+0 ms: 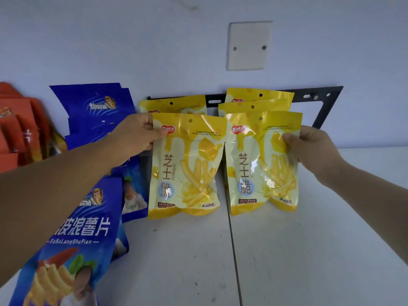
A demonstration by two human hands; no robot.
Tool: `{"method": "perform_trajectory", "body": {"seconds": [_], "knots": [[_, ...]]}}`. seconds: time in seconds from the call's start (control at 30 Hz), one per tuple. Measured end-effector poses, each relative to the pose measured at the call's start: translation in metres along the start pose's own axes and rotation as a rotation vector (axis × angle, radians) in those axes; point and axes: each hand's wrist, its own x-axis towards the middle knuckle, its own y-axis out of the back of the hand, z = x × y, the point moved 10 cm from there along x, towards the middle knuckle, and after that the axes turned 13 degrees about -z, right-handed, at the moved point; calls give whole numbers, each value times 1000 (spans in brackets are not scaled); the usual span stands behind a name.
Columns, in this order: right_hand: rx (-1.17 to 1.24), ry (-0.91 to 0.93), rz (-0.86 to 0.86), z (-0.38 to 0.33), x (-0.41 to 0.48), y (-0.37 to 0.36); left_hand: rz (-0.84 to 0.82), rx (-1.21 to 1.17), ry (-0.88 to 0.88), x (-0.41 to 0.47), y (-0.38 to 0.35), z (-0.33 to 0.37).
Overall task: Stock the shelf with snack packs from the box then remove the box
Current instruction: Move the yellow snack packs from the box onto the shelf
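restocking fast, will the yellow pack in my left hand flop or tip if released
Likely floppy: the yellow pack is thin glossy film. Probably light, since the left hand holds it by one top corner. Its puffed base seems to meet the shelf, so it might stand.

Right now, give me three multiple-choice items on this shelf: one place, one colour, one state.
1. The white wall plate sits: A) above the yellow packs; B) under them; C) left of the orange packs.
2. The packs just left of the yellow ones are: A) green; B) blue; C) black.
3. The hands: A) hang open; B) each grip a yellow pack; C) press the plate.
Answers: 1 A, it shows higher up than they do; 2 B, blue packs lean beside them; 3 B, the left hand holds the left front pack, the right hand the right front pack.
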Motion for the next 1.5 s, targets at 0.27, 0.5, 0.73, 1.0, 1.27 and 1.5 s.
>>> {"method": "perform_trajectory", "body": {"seconds": [0.27,0.5,0.73,1.0,1.27,1.5], "knots": [[63,-51,63,8,-1,-6,5,70,5,5,-2,-3],[29,-104,31,10,2,-4,11,106,10,3,-2,-2],[-39,-92,-4,2,0,-4,107,315,-88,-5,6,23],[-111,-119,35,4,-7,12,126,376,-125,-16,2,43],[-209,-10,229,-13,-48,40,98,420,-163,-32,-14,55],[-191,14,184,-25,-100,39,11,465,-241,-68,-51,78]]}}
